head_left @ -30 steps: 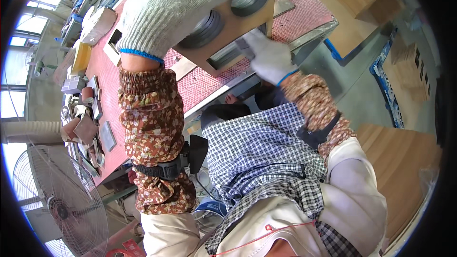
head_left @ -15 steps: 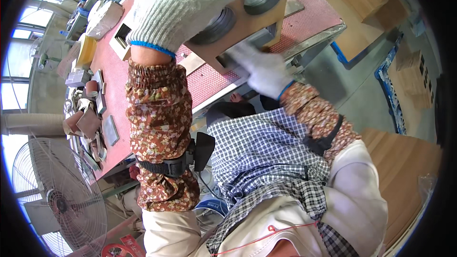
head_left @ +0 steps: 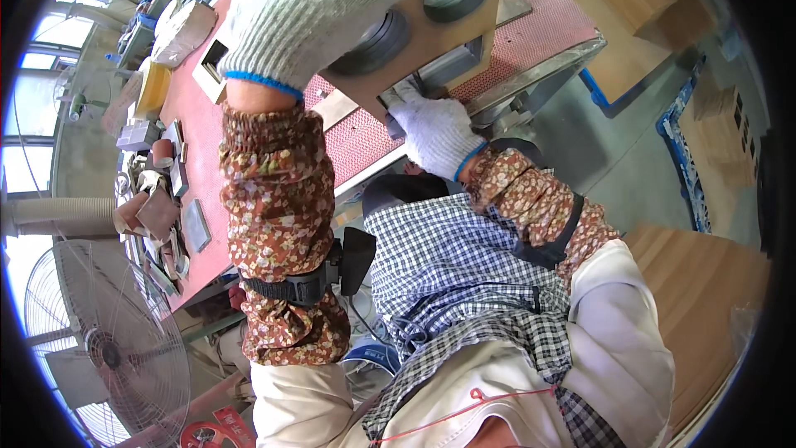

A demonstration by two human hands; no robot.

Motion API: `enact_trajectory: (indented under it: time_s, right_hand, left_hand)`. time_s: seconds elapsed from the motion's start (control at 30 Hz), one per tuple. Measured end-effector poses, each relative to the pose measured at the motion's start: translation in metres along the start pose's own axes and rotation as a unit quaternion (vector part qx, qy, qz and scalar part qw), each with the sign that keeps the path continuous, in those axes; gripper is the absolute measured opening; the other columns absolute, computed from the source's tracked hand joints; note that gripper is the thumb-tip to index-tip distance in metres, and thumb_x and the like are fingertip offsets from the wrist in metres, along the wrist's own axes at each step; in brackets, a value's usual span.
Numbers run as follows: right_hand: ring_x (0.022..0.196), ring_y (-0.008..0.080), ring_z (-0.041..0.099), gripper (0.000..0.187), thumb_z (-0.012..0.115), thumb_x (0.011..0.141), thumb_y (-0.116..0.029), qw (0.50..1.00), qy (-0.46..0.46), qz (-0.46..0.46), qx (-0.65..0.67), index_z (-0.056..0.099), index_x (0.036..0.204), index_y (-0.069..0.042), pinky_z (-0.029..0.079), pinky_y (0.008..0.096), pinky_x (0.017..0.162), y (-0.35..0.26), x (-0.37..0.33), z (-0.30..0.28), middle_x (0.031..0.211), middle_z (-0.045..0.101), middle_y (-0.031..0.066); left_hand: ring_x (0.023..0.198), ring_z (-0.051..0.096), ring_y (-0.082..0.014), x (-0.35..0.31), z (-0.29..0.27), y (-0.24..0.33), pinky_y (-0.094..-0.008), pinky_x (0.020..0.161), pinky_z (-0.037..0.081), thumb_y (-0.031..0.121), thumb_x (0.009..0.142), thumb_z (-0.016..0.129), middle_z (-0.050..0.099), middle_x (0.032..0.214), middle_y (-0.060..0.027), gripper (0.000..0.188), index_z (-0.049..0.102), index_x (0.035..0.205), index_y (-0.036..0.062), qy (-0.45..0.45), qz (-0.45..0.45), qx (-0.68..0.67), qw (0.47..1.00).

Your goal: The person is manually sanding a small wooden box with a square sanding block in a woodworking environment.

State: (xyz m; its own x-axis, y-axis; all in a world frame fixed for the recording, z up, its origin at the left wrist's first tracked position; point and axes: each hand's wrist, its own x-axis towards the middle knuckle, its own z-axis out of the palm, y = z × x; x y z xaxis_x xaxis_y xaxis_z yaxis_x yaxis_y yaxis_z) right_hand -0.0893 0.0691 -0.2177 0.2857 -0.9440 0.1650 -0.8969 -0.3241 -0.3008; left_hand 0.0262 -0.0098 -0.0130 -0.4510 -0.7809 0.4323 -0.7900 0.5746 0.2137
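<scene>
A wood-coloured box-like panel piece (head_left: 356,87) with two round holes and a rectangular opening stands on the red-topped bench (head_left: 195,199). My left hand (head_left: 298,17), in a white knit glove with blue cuff, grips its left part; the thumb stretches along the front and the other fingers are partly out of view. My right hand (head_left: 435,129), gloved alike, is at the lower left end of the rectangular opening. Its fingers are bent around a small grey block (head_left: 395,127), mostly hidden by the glove.
On the bench's left lie sanding pieces (head_left: 157,214), a flat grey block (head_left: 196,226) and a white square frame (head_left: 209,68). A large fan (head_left: 104,348) stands at lower left. Stacked wooden boards (head_left: 705,307) are at right, near a blue-edged pallet (head_left: 686,158).
My right hand has moved slightly left and down, from a blur across the opening to its lower left end. My left hand and the wooden piece stay nearly in place.
</scene>
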Motion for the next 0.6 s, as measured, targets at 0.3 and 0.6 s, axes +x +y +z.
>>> enact_trajectory:
  time_s: [0.3, 0.6]
  right_hand:
    - [0.096, 0.0266, 0.077, 0.062, 0.063, 0.088, -0.021, 0.999, 0.033, -0.022, -0.012, 0.053, 0.149, -0.015, 0.062, 0.0437, 0.073, 0.002, -0.011, 0.004, 0.162, 0.047, 0.0162]
    - [0.083, 0.0309, 0.076, 0.075, 0.061, 0.082, -0.012, 0.993, 0.095, -0.007, 0.063, 0.045, 0.155, -0.012, 0.060, 0.0469, 0.067, -0.002, -0.020, 0.015, 0.161, 0.048, 0.0171]
  left_hand:
    - [0.086, 0.075, -0.0360, 0.001, -0.017, 0.029, -0.0426, 0.077, 0.058, 0.054, 0.082, 0.079, 0.074, 0.092, -0.0242, 0.063, 0.072, 0.099, -0.0067, -0.024, -0.059, -0.006, 0.998]
    - [0.086, 0.076, -0.0351, -0.012, -0.026, 0.056, -0.0418, 0.078, 0.059, 0.056, 0.082, 0.078, 0.074, 0.090, -0.0240, 0.065, 0.072, 0.100, -0.0068, 0.010, -0.048, 0.059, 0.997]
